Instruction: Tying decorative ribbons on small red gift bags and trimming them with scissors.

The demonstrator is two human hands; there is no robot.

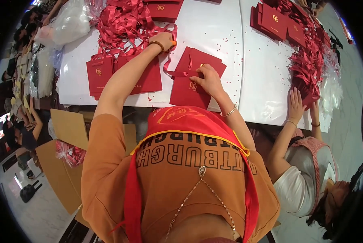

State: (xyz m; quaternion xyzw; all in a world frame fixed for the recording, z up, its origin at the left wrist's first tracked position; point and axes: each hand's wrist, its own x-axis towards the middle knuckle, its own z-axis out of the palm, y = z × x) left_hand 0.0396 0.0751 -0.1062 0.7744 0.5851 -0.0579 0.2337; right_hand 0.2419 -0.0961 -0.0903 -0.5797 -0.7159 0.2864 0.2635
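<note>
Two dark red paper gift bags point(180, 92) lie overlapped and flat on the white table in front of me, gold marks on their faces. Over them is my right hand point(209, 83), its fingers closed on a red ribbon point(177, 74) at the upper bag. That ribbon runs left and loops up to my left hand point(163, 41), which is closed around ribbon beside a big tangled heap of red ribbons point(122, 26). Something small and orange shows at the left fingertips. Under my left forearm more red bags point(149, 77) lie in a row.
Clear plastic bags point(68, 24) sit at the table's far left. An open cardboard box point(60, 170) with red items stands below at left. On the right, a co-worker's hands point(297, 106) touch another ribbon pile point(307, 67), near stacked red bags point(268, 22). Small red dots are scattered about.
</note>
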